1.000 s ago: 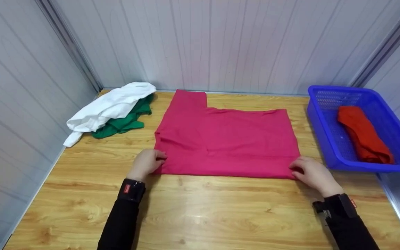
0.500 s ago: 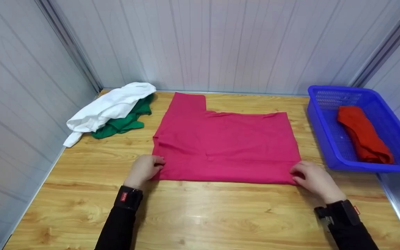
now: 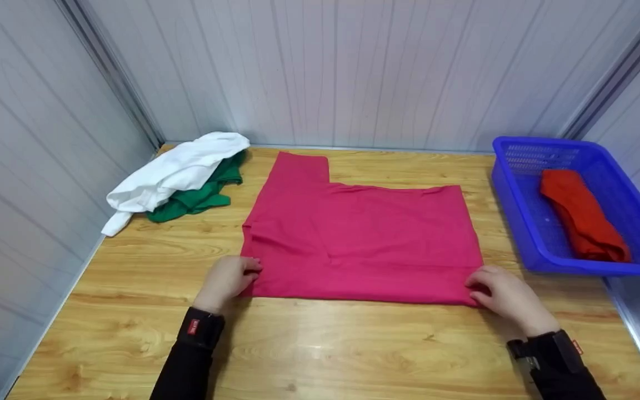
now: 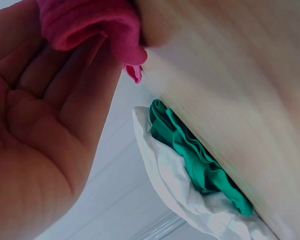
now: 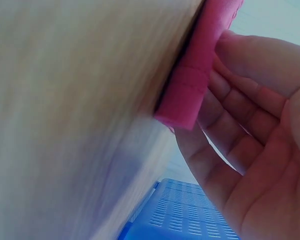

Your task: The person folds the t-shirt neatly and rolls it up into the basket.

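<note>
A pink T-shirt [image 3: 364, 239] lies folded on the wooden table, one sleeve sticking out at its far left and some creases across the left part. At its near left corner my left hand [image 3: 225, 283] grips the folded edge; in the left wrist view the rolled cloth [image 4: 95, 25] is against the fingers. My right hand [image 3: 508, 297] pinches the near right corner. From the right wrist view, the thumb presses on the stitched hem [image 5: 187, 92], with the other fingers behind it.
Rumpled white clothing [image 3: 181, 166] lies over a green garment [image 3: 198, 197] at the back left. On the right stands a blue plastic basket [image 3: 506, 189] with a folded orange garment [image 3: 584, 216] in it. Grey panel walls [image 3: 309, 66] enclose the table's back and sides.
Both hands have drawn the pink T-shirt toward the table's front, sliding it a short way over the wood. The basket and the white and green clothing have stayed in place.
</note>
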Motion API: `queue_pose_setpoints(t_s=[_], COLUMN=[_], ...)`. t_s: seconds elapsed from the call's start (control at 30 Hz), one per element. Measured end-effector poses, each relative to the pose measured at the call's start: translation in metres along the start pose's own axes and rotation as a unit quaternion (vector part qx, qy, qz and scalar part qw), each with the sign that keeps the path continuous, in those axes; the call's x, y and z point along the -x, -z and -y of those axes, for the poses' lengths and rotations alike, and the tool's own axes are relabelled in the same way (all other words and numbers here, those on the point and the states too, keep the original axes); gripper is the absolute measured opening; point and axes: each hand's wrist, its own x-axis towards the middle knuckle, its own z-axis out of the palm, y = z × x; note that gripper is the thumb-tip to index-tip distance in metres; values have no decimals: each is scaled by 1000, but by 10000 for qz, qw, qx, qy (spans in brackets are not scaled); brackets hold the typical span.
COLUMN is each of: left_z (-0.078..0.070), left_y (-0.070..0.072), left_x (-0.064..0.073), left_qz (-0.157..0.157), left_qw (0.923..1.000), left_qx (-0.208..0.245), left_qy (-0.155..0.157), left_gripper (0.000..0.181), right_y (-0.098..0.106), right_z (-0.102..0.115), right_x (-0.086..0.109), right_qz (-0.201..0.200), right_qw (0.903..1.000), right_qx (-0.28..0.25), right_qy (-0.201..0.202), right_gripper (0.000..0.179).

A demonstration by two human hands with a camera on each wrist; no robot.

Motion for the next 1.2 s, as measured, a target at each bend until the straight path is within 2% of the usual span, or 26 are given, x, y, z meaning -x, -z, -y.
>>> queue_pose_setpoints(t_s=[0.17,0.4,0.63,0.9,1.2], left_z=[0,-2,-5,-7,-8], left_y=[0,1,0,0,0], left_x=[5,13,17,23,27], left_qz=[-45,23,25,-34,51], left_qw=[10000,9998,9996,9995,9990], left_qx=[-38,-162,-287,-317,-441], left_qy=[-46,-59,-16,-41,42], left_gripper=[20,20,19,20,15], right_y=[-1,-1,-1,2,3], right_z=[1,3,4,7,9], right_x=[3,6,10,13,15], right_qz=[-39,124,-55,96,129], right_qw=[9999,9999,9999,9998,9997], right_qx=[-8,-44,-62,-123,-94], right_qy=[112,-4,62,83,207], right_gripper=[18,16,19,18,18])
